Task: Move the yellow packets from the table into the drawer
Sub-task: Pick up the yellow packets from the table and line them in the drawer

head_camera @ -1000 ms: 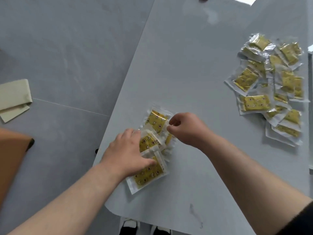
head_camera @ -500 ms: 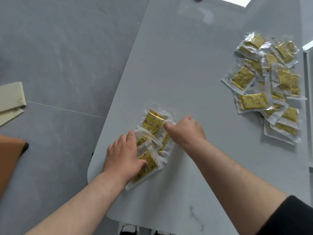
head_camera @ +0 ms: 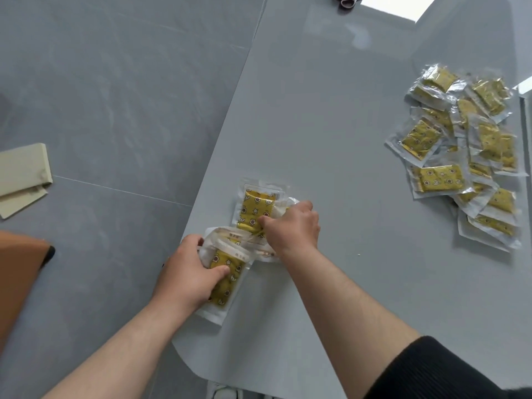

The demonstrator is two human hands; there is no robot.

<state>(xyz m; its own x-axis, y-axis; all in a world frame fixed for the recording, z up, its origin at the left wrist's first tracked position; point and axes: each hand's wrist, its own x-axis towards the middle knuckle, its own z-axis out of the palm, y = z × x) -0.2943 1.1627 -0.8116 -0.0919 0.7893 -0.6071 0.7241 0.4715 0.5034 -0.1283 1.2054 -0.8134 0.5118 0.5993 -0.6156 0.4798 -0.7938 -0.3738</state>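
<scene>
Small cluster of yellow packets lies near the left front edge of the grey table. Left hand grips the nearest packet, thumb on top, fingers curled round its left edge. Right hand has fingers closed, pinching the overlapping packets in the cluster's middle. Larger pile of packets sits well apart at the table's right side. Drawer not visible. Beige folded cloth on the floor at left.
</scene>
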